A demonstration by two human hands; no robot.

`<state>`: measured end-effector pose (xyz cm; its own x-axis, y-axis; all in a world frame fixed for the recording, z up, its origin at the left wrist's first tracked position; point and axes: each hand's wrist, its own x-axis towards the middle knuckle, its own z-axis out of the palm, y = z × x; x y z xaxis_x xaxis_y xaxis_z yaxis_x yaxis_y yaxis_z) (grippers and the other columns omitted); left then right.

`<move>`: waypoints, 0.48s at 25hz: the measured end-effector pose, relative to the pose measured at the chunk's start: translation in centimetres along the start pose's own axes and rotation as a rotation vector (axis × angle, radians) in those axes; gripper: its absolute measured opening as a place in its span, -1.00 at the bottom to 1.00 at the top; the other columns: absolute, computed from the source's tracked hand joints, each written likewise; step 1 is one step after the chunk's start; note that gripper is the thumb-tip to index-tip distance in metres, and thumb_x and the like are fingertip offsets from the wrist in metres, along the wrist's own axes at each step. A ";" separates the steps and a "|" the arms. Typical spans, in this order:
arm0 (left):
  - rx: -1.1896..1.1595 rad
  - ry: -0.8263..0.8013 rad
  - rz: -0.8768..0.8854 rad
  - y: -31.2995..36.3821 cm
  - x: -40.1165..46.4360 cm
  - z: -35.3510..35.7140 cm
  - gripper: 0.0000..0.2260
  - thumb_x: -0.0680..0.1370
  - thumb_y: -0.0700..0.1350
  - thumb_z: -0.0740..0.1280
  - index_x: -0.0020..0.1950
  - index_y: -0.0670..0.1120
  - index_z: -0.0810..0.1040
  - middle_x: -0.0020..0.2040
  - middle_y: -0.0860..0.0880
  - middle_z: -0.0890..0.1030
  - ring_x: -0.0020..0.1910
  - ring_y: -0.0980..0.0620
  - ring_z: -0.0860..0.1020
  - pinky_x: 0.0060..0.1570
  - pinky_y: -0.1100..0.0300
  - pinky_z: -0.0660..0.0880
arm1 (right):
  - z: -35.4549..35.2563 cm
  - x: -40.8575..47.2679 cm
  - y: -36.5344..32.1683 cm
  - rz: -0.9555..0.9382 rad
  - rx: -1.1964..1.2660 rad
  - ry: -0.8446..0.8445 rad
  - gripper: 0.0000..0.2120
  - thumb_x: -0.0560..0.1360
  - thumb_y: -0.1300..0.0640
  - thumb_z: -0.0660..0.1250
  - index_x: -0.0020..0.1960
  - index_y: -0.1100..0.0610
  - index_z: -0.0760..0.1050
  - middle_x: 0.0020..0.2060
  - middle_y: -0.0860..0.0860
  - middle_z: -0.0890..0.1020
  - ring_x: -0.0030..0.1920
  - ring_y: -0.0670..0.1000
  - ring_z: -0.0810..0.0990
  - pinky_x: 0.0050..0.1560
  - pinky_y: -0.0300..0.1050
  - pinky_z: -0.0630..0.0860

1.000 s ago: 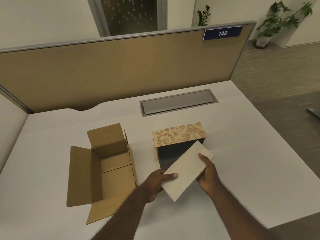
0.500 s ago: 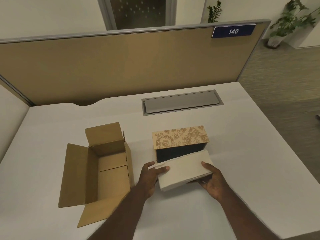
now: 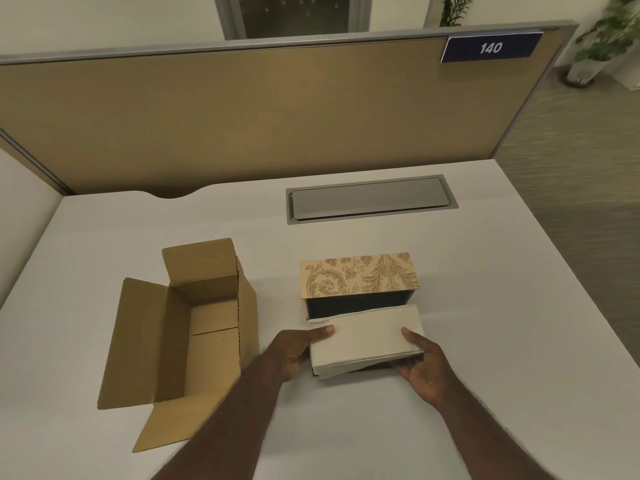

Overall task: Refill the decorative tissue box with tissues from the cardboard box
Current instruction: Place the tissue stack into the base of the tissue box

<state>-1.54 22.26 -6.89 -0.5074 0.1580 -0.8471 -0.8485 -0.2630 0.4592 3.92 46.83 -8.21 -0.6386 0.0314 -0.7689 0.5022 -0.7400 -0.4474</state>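
A white stack of tissues (image 3: 363,337) is held level between both hands, lying across the near rim of the decorative tissue box (image 3: 360,275). That box has a tan side with a gold leaf pattern and a dark open inside. My left hand (image 3: 294,351) grips the stack's left end with the thumb on top. My right hand (image 3: 420,365) grips its right end from below and the side. The brown cardboard box (image 3: 194,327) lies open to the left, flaps spread, with nothing visible inside.
All stands on a white desk (image 3: 502,306). A grey cable hatch (image 3: 369,199) is set into it behind the decorative box. A tan partition (image 3: 242,116) with a "140" sign closes the far edge. The desk's right edge drops to carpet.
The tissue stack has turned from a diagonal tilt to lie parallel with the decorative box and has come down onto its opening. Both hands moved with it.
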 end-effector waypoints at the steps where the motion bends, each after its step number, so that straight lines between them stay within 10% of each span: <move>1: 0.001 0.005 0.015 -0.1 0.1 0.0 -0.57 0.33 -0.30 0.58 0.16 -0.34 0.60 0.07 -0.25 0.70 0.06 -0.16 0.68 0.15 0.01 0.57 | 0.0 0.2 0.0 0.002 0.007 -0.004 -0.73 0.40 0.28 0.39 0.10 0.24 0.53 -0.14 0.18 0.72 0.03 0.20 0.61 -0.18 0.09 0.67; 12: 0.092 0.083 0.133 -0.9 0.4 0.4 -0.51 0.38 -0.03 0.57 0.22 -0.16 0.55 0.12 -0.16 0.69 0.12 -0.13 0.65 0.20 -0.09 0.57 | 0.1 1.2 -0.2 -0.010 0.002 -0.041 -0.75 0.43 0.28 0.37 0.11 0.22 0.53 -0.01 0.19 0.65 0.08 0.20 0.59 -0.03 0.14 0.62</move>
<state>-1.01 22.97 -7.50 -0.6048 0.0480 -0.7949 -0.7872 -0.1870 0.5877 3.04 46.95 -8.98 -0.6670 0.0118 -0.7450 0.4944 -0.7410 -0.4543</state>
